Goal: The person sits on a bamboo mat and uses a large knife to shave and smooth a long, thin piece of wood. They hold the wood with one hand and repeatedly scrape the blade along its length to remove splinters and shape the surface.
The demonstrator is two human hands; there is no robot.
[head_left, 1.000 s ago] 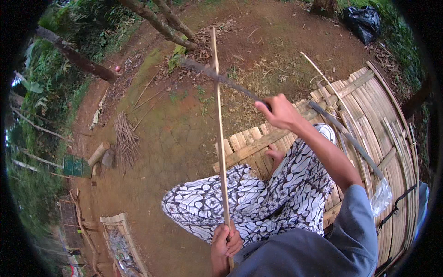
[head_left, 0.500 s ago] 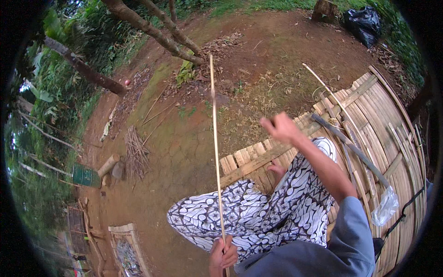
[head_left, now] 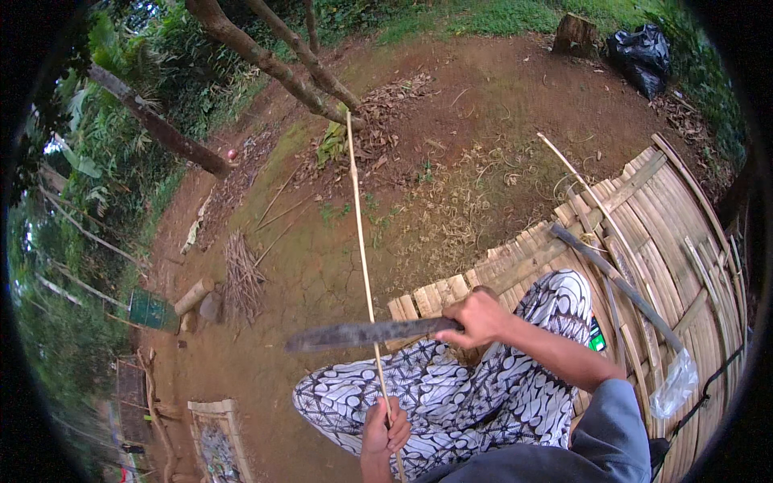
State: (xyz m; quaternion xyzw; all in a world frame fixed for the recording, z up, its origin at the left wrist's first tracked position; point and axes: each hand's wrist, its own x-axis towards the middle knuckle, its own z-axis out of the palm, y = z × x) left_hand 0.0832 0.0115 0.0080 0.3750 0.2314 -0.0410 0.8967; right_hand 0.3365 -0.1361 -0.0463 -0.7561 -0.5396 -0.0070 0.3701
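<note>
My left hand (head_left: 385, 427) is closed round the lower end of a long, thin, pale bamboo stick (head_left: 360, 217), which slants up and away over my left leg. In my right hand (head_left: 477, 316) is a machete; its handle is hidden by my fingers. The dark, broad machete blade (head_left: 346, 336) points left and crosses in front of the stick, a good way above my left hand. Whether blade and stick touch, I cannot tell. My patterned black-and-white trousers (head_left: 451, 378) lie under both hands.
I sit on a slatted bamboo platform (head_left: 644, 209). A long dark bar (head_left: 612, 274), a pale split strip (head_left: 588, 189) and a clear plastic bag (head_left: 674, 386) lie on it. Beyond are curly shavings (head_left: 443, 213), a twig pile (head_left: 241, 274), a tree trunk (head_left: 266, 60) and a black bag (head_left: 640, 60).
My right hand has come down and left toward the stick, and the machete blade, not visible before, now shows across it. The stick's far end has shifted slightly left; my left hand keeps its grip.
</note>
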